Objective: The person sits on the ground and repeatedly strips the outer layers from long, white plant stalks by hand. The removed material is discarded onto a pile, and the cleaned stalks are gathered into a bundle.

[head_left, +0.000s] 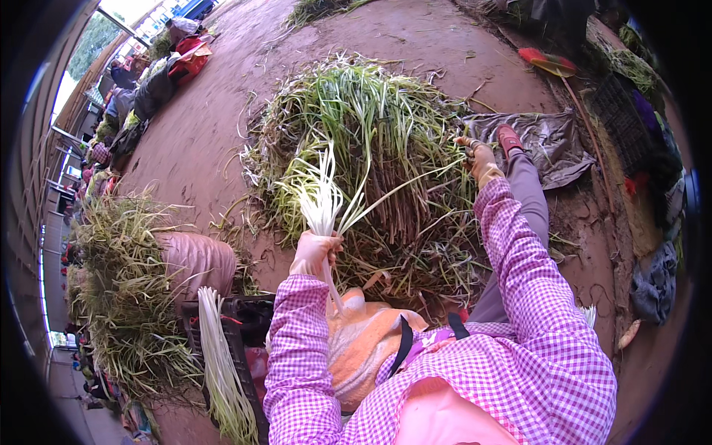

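My left hand (317,251) is closed round a bunch of pale, white-stemmed leafy stalks (320,202), their tips fanning upward. Some stem ends stick out below the fist, over an orange and white striped cloth on my lap (371,337). A few longer stalks slant out of the bunch to the right. My right hand (480,159), its fingertips soiled, is pinched at the far end of one long stalk (404,191). Between and beyond my hands lies a large heap of green stalks with brownish stems (356,126).
To the left, a black crate (236,348) carries a bundle of cleaned white stalks (221,363). Beside it are a pink wrapped bundle (196,263) and another green heap (122,297). A grey sheet (549,144) lies by my outstretched leg. Dark crates (623,122) stand right.
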`<state>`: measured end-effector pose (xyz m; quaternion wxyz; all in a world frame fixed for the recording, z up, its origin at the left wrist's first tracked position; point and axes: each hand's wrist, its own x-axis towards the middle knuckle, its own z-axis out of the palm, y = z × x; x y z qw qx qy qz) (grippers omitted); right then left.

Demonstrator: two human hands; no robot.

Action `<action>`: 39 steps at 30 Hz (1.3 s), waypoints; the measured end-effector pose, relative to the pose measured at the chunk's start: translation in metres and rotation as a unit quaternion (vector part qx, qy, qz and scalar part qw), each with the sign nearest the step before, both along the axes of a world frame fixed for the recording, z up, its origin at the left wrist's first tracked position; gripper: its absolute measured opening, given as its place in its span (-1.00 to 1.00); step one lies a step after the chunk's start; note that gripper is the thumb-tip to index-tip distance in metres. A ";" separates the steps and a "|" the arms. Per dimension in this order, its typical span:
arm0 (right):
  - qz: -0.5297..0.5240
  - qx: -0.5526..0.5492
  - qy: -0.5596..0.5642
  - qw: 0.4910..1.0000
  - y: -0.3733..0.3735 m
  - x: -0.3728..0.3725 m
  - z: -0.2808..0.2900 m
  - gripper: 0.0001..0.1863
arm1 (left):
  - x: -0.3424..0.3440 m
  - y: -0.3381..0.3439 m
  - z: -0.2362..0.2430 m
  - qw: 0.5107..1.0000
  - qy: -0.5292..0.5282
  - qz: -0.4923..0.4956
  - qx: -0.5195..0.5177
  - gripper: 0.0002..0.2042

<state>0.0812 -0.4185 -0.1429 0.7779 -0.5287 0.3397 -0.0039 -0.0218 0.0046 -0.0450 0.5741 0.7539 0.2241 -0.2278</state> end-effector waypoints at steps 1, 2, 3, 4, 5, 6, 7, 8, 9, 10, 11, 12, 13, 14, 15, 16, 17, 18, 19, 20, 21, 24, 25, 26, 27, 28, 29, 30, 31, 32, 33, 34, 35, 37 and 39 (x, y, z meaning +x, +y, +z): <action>0.086 -0.090 0.039 0.992 0.012 -0.004 0.009 -0.86 | 0.000 0.001 -0.001 1.000 -0.004 -0.001 -0.006 -0.85; 0.177 -0.179 0.038 0.967 0.023 -0.009 0.019 -0.83 | 0.000 0.002 -0.002 1.000 -0.003 -0.004 -0.013 -0.85; 0.228 -0.222 0.117 0.941 0.039 -0.014 0.026 -0.64 | 0.000 0.003 -0.004 1.000 -0.001 -0.006 -0.018 -0.85; 0.367 -0.425 0.152 0.813 0.054 -0.021 0.031 -0.48 | 0.001 0.004 -0.005 1.000 -0.002 -0.007 -0.018 -0.85; 0.380 -0.605 0.088 0.694 0.075 -0.024 0.034 -0.45 | 0.001 0.004 -0.007 1.000 -0.004 -0.001 -0.013 -0.84; 0.331 -0.447 0.037 0.830 0.092 -0.032 0.034 -0.48 | 0.001 0.004 -0.009 1.000 -0.006 -0.009 -0.015 -0.83; 0.335 -0.391 -0.029 0.857 0.115 -0.033 0.033 -0.50 | 0.000 0.004 -0.010 1.000 -0.008 -0.012 -0.021 -0.83; 0.333 -0.251 -0.054 0.907 0.135 -0.037 0.030 -0.52 | 0.000 0.005 -0.010 1.000 -0.006 -0.012 -0.021 -0.84; 0.304 -0.232 -0.052 0.922 0.158 -0.035 0.025 -0.54 | -0.001 0.005 -0.010 1.000 -0.003 -0.008 -0.018 -0.84; 0.314 -0.067 -0.025 0.947 0.177 -0.034 0.021 -0.58 | -0.001 0.005 -0.009 1.000 0.003 -0.018 -0.011 -0.83; 0.339 0.004 -0.011 0.941 0.195 -0.029 0.017 -0.61 | -0.002 0.006 -0.008 0.999 0.000 -0.029 -0.017 -0.83; 0.327 0.143 0.000 0.934 0.208 -0.024 0.014 -0.64 | -0.003 0.008 -0.006 0.999 0.004 -0.033 -0.013 -0.82; 0.328 0.232 -0.024 0.915 0.217 -0.016 0.011 -0.65 | -0.003 0.010 -0.005 0.999 0.010 -0.043 -0.015 -0.82; 0.296 0.276 -0.010 0.915 0.219 -0.008 0.011 -0.66 | -0.003 0.014 -0.002 0.998 0.007 -0.054 -0.020 -0.81; 0.234 0.283 -0.012 0.930 0.215 0.001 0.012 -0.70 | -0.003 0.017 -0.001 0.999 -0.002 -0.045 -0.025 -0.81; 0.187 0.268 -0.014 0.945 0.205 0.010 0.014 -0.77 | -0.003 0.020 0.000 0.999 0.000 -0.033 -0.024 -0.82; 0.142 0.290 -0.022 0.946 0.189 0.019 0.017 -0.82 | -0.003 0.024 0.002 0.999 -0.004 -0.036 -0.023 -0.82; 0.061 0.337 -0.044 0.938 0.168 0.028 0.021 -0.81 | -0.002 0.028 0.004 0.999 0.005 -0.035 -0.015 -0.82; -0.033 0.351 -0.076 0.933 0.145 0.036 0.025 -0.82 | -0.002 0.031 0.004 0.999 0.004 -0.027 -0.018 -0.83; -0.081 0.394 -0.131 0.906 0.121 0.042 0.029 -0.82 | -0.001 0.033 0.005 0.999 0.010 -0.034 -0.011 -0.82; -0.087 0.392 -0.130 0.907 0.099 0.048 0.032 -0.83 | 0.000 0.033 0.006 0.999 0.008 -0.030 -0.027 -0.83; 0.023 0.227 -0.148 0.962 0.052 0.057 0.040 -0.85 | 0.003 0.029 0.007 0.999 0.012 -0.028 -0.040 -0.83; 0.039 0.104 -0.069 0.991 0.046 0.059 0.042 -0.83 | 0.005 0.027 0.008 0.999 0.011 -0.028 -0.034 -0.84; 0.048 0.043 -0.073 0.995 0.043 0.058 0.045 -0.84 | 0.005 0.026 0.009 0.999 0.013 -0.030 -0.027 -0.84; 0.057 -0.007 -0.054 0.997 0.044 0.055 0.048 -0.84 | 0.005 0.025 0.010 0.999 0.011 -0.027 -0.031 -0.84; 0.100 -0.039 -0.051 0.993 0.049 0.051 0.051 -0.85 | 0.005 0.024 0.011 0.999 0.005 -0.016 -0.041 -0.84; 0.110 -0.048 -0.058 0.991 0.054 0.044 0.055 -0.86 | 0.005 0.024 0.013 0.999 0.003 -0.009 -0.048 -0.84; 0.193 -0.123 -0.051 0.972 0.062 0.037 0.060 -0.77 | 0.005 0.024 0.014 0.999 -0.002 0.000 -0.050 -0.84; 0.274 -0.148 -0.013 0.950 0.069 0.025 0.064 -0.65 | 0.005 0.023 0.014 0.998 -0.010 0.001 -0.062 -0.84; 0.304 -0.216 0.057 0.926 0.079 0.013 0.067 -0.51 | 0.004 0.023 0.014 0.998 -0.010 0.007 -0.065 -0.84; 0.383 -0.417 0.097 0.819 0.087 -0.003 0.069 -0.31 | 0.004 0.022 0.014 0.998 -0.010 0.012 -0.068 -0.84; 0.367 -0.637 0.046 0.676 0.099 -0.018 0.069 -0.35 | 0.005 0.021 0.013 0.997 -0.011 0.017 -0.072 -0.84; 0.326 -0.555 -0.018 0.765 0.110 -0.035 0.068 -0.43 | 0.005 0.019 0.011 0.996 -0.010 0.022 -0.086 -0.85; 0.305 -0.373 -0.156 0.862 0.137 -0.067 0.063 -0.71 | 0.007 0.014 0.008 0.998 -0.015 0.012 -0.060 -0.85; 0.345 -0.367 -0.243 0.829 0.165 -0.092 0.054 -0.81 | 0.009 0.009 0.006 0.999 -0.021 0.004 -0.046 -0.84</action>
